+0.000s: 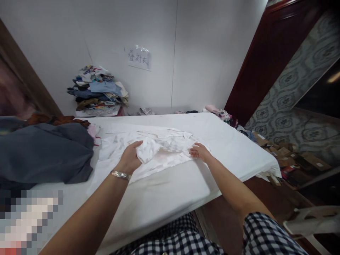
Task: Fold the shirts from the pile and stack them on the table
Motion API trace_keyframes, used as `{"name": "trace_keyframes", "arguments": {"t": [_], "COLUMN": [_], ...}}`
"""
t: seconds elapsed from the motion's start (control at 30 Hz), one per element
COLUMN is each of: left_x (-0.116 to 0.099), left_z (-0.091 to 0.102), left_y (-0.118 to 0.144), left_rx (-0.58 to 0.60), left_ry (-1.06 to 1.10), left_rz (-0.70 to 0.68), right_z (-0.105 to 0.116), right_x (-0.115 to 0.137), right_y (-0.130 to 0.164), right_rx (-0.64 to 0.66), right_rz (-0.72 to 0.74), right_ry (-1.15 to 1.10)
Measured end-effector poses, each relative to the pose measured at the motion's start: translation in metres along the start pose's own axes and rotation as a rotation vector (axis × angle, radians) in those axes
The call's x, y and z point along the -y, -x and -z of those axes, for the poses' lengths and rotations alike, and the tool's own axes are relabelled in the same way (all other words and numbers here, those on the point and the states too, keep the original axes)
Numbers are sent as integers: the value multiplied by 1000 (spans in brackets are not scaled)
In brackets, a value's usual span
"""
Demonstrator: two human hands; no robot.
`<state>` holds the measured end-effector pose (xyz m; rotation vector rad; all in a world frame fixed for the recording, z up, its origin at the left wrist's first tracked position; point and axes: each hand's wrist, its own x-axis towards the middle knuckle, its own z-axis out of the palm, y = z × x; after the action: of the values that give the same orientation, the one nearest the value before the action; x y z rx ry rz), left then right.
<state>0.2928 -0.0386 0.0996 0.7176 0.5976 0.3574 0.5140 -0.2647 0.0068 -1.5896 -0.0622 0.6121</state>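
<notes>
A white shirt [164, 164] with a faint grey pattern lies spread and rumpled on the white-covered table [164, 202]. My left hand [131, 156] grips a bunched part of the shirt, raised slightly above the rest, with the thumb on top. At the shirt's right side, my right hand [199, 151] has its thumb and curled fingers around the cloth's edge. Between both hands runs a loose, wrinkled stretch of the same fabric. The shirt's collar and buttons cannot be made out.
A dark grey garment heap [45, 152] lies at the left, beside a small pink cloth [93, 132]. Folded clothes form a tall stack [99, 90] by the wall, below a paper sign [139, 58]. Cardboard boxes [284, 152] and a white chair [313, 223] stand right of the table.
</notes>
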Motion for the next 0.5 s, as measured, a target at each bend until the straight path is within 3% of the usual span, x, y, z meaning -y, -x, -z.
{"name": "trace_keyframes", "arguments": {"t": [0.13, 0.23, 0.37, 0.5], "left_x": [-20, -37, -55, -55], "left_z": [-20, -22, -1, 40], "left_y": [3, 6, 11, 16], "left_rx": [60, 84, 31, -47], "left_ry": [5, -23, -108, -250], "left_rz": [-48, -62, -66, 58], "right_z": [-12, -13, -4, 1], "right_x": [4, 11, 15, 12], "right_y": [-9, -19, -27, -25], "right_rx": [81, 18, -56, -29], "right_rz": [-62, -49, 13, -39], "right_ry": [-127, -236, -294, -180]}}
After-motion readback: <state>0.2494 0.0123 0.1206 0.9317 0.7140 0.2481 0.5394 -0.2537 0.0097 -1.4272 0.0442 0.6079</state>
